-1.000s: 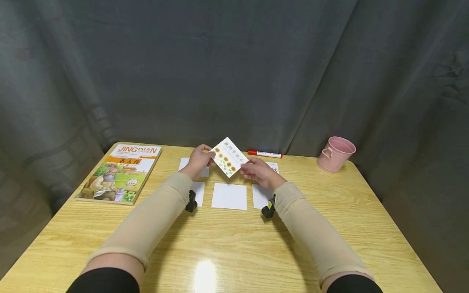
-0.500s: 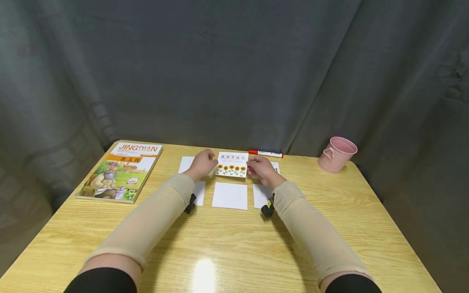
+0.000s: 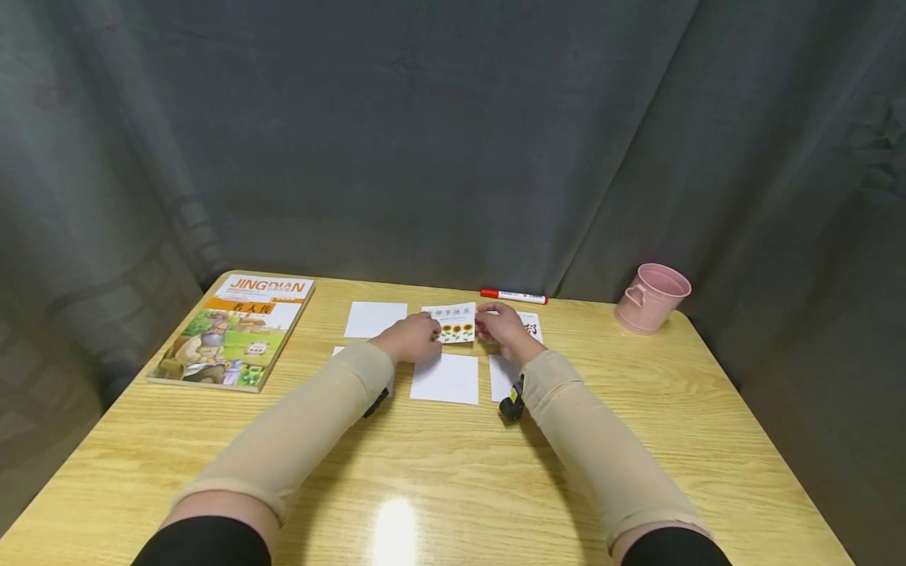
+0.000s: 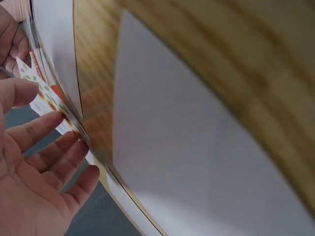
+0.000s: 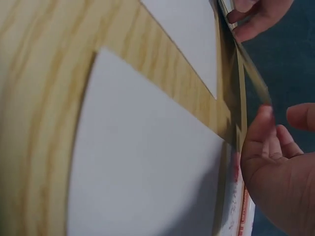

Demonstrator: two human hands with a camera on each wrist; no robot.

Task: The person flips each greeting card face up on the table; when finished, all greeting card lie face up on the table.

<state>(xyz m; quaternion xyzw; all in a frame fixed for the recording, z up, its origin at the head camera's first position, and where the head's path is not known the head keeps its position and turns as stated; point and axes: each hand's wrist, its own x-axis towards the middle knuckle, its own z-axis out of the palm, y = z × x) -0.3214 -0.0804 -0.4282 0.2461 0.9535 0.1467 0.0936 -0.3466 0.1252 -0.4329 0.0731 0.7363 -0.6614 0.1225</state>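
Observation:
A small white card (image 3: 456,324) printed with sunflowers and Chinese characters stands slightly tilted up from the table in the head view. My left hand (image 3: 410,338) holds its lower left part, thumb and fingers at the card in the left wrist view. At the card's right edge is my right hand (image 3: 504,324); in the right wrist view an index fingertip (image 5: 265,112) touches that edge, the thumb apart. Around them lie a blank white card (image 3: 377,318), another in the front middle (image 3: 444,379) and one (image 3: 502,379) partly under my right wrist. My left arm mostly covers a further card.
A card with red characters (image 3: 531,324) lies behind my right hand. The red and white marker (image 3: 514,296) rests near the back edge. To the left is a picture book (image 3: 226,334); a pink bucket (image 3: 650,300) stands at the back right. Dark curtains (image 3: 425,141) hang behind the table.
The sunflower card has turned from a diamond slant to nearly level and come lower. My left hand let go of its corner, then moved right onto its lower left part.

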